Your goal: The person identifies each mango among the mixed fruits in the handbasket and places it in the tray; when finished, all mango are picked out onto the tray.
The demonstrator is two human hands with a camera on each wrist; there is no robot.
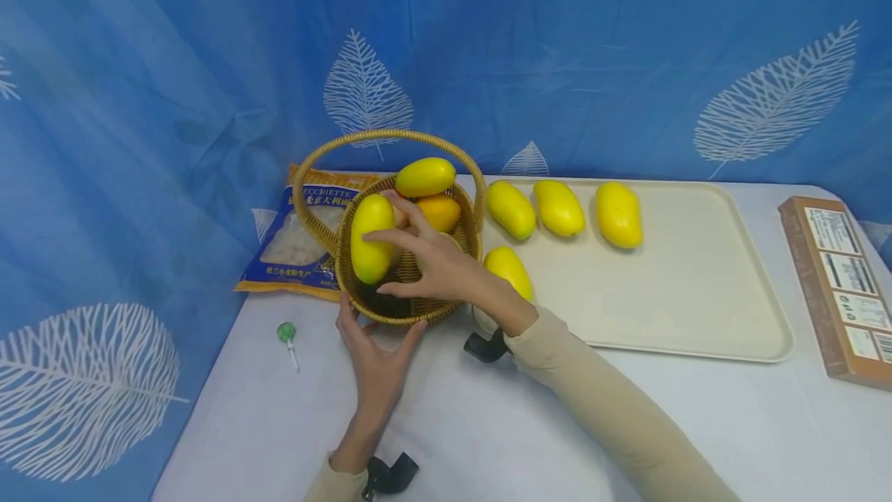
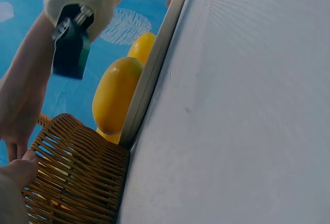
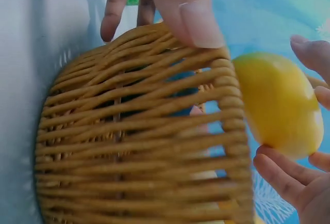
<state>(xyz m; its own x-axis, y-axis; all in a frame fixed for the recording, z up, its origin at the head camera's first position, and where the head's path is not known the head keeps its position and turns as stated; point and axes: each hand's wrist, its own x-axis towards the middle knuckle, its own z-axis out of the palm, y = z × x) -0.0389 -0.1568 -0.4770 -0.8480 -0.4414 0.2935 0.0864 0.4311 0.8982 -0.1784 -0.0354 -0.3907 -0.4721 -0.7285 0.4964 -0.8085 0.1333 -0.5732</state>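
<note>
A yellow mango [image 1: 372, 242] is in my right hand [image 1: 435, 262], held over the left side of a wicker basket [image 1: 407, 321]. In the right wrist view, fingertips touch that mango from the right and below. My left hand [image 1: 376, 366] holds the basket's near side, with the thumb on its rim in the left wrist view. Inside the basket lie another yellow mango [image 1: 426, 177] and an orange-yellow fruit [image 1: 439, 214]; other contents are partly hidden by my right hand.
A cream tray [image 1: 683, 293] to the right carries several mangoes; one mango [image 1: 509, 273] lies near its left edge. Behind the basket is a blue pasta bag [image 1: 289, 242]. A green lollipop [image 1: 286, 333] lies to the left, a brown box [image 1: 808, 277] at the far right.
</note>
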